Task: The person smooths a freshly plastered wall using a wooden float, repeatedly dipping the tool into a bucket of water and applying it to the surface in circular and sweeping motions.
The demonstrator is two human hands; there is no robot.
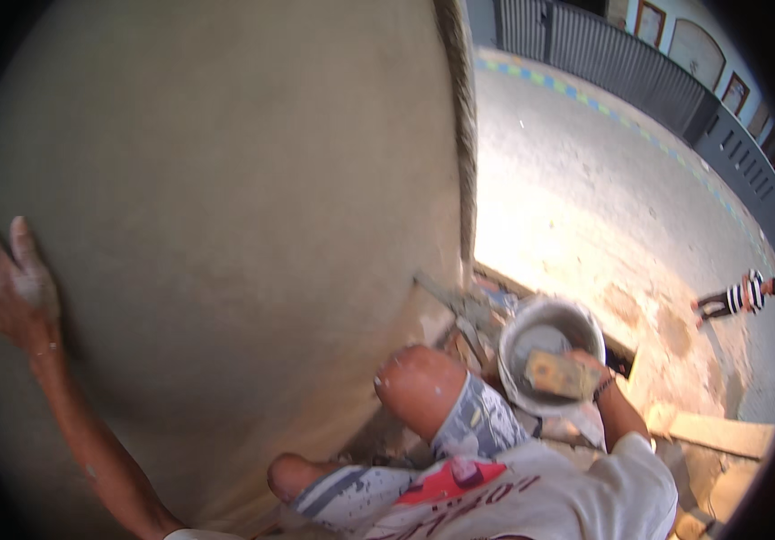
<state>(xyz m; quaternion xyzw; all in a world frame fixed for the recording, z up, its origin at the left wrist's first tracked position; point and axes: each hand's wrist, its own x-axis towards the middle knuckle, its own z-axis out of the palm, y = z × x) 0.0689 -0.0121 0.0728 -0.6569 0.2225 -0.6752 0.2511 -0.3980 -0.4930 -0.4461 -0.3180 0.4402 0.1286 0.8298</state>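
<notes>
My left hand (11,283) rests against the grey plastered wall (225,162) at the far left, fingers spread. My right hand (592,364) grips a worn yellowish rectangular float (554,376) over the pale plastic bucket (545,306), which has grey wet material inside. The bucket stands beside my bare knee, at the wall's right edge. A dusty long tool or strip (448,297) lies just left of the bucket; its exact kind I cannot tell.
Beyond the wall's vertical edge (464,135) lies sunlit pavement (567,153), bordered by a grey metal fence (603,49). A person in a striped top (740,292) is out there at the right. Wooden planks (720,432) and debris lie around and below me.
</notes>
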